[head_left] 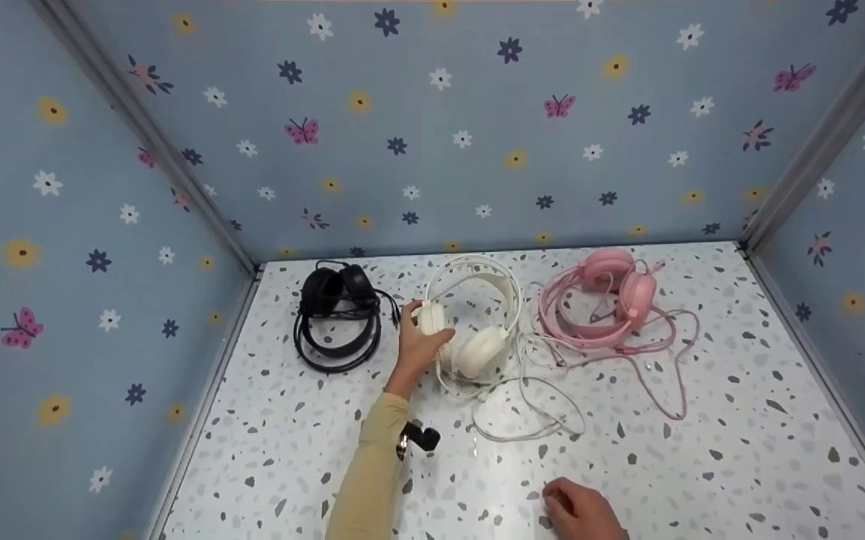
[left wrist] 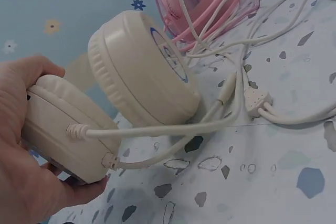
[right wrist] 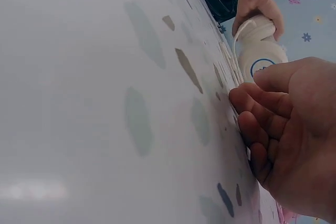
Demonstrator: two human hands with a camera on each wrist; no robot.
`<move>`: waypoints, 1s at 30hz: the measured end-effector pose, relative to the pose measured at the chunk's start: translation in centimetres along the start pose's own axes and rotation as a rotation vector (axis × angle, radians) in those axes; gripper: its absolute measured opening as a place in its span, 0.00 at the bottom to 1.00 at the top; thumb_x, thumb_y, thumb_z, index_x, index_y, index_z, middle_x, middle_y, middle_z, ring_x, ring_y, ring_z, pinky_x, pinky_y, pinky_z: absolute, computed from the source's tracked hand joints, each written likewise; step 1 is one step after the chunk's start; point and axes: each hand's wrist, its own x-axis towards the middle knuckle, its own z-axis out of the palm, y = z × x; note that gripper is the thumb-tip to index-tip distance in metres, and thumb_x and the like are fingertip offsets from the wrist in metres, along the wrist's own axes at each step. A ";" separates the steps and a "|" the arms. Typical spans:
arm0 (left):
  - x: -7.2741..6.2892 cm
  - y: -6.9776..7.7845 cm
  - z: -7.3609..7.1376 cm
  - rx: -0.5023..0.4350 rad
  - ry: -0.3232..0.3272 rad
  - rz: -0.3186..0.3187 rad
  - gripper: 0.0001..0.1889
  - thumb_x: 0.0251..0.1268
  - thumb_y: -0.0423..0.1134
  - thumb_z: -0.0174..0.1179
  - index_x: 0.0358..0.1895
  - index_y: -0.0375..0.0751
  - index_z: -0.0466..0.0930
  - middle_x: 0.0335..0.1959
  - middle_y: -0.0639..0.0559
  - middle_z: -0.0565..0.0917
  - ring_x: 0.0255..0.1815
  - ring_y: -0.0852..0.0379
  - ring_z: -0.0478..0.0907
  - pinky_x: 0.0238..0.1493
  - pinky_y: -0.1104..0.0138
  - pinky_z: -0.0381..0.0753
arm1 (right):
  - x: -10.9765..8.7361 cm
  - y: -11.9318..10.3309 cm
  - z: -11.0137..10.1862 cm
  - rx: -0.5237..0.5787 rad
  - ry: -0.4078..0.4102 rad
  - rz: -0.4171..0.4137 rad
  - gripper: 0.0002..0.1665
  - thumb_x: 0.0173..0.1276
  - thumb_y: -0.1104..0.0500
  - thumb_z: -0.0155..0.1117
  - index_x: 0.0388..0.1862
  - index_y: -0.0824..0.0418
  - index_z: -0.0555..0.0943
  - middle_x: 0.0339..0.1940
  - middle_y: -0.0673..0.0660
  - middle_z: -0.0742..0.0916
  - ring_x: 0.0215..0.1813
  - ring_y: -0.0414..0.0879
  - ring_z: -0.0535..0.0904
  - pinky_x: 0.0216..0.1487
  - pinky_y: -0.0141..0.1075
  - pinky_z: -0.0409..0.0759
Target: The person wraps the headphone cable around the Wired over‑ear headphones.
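White headphones (head_left: 482, 351) lie near the back middle of the speckled table, their headband toward the wall. My left hand (head_left: 420, 346) grips their left ear cup, thumb on one side and fingers on the other. The left wrist view shows that held ear cup (left wrist: 73, 124) close up, two cable ends at its edge, with the other ear cup (left wrist: 142, 72) beside it. My right hand (head_left: 584, 511) rests near the table's front edge with loosely curled fingers and nothing in it. In the right wrist view its fingers (right wrist: 257, 124) hang near the tabletop.
Black headphones (head_left: 338, 315) lie to the left of the white pair. Pink headphones (head_left: 605, 300) lie at the right, their pink cable (head_left: 683, 375) looping forward. A white cable (head_left: 522, 437) loops in front of the white pair. Patterned walls (head_left: 432, 150) enclose the back and both sides.
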 end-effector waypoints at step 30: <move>-13.2 12.2 -2.3 0.078 -0.434 0.813 0.41 0.42 0.25 0.74 0.64 0.26 0.63 0.59 0.37 0.69 0.55 0.47 0.73 0.51 0.56 0.77 | 3.4 -13.4 -16.1 0.239 -0.022 -0.455 0.32 0.68 0.67 0.63 0.69 0.65 0.64 0.58 0.67 0.76 0.56 0.56 0.77 0.51 0.40 0.78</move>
